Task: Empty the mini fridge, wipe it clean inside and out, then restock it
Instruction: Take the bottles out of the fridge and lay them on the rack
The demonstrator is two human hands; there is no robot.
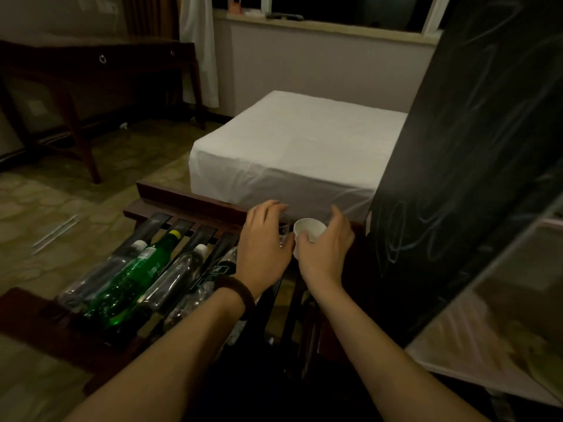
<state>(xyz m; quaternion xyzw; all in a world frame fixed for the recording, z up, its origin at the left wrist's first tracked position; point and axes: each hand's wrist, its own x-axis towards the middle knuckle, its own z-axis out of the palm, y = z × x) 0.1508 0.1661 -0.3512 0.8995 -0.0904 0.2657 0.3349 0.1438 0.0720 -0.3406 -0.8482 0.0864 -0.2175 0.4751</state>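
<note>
Bottles are laid side by side on a wooden rack (189, 205), a green bottle (134, 278) among clear ones. Farther on, a glass (284, 234) is gripped by the left hand (263, 242). A white paper cup (307, 231) is held by the right hand (327, 248). The open fridge door (475, 166) is seen at the right. A white bed (298, 147) is seen beyond.

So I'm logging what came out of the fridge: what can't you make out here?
Head view only:
- Clear glass: mostly hidden by the left hand.
- Paper cup: contents unseen, lower part behind the right hand.
- Fridge interior: hidden behind the open door.
- Bottle labels: too blurred.
</note>
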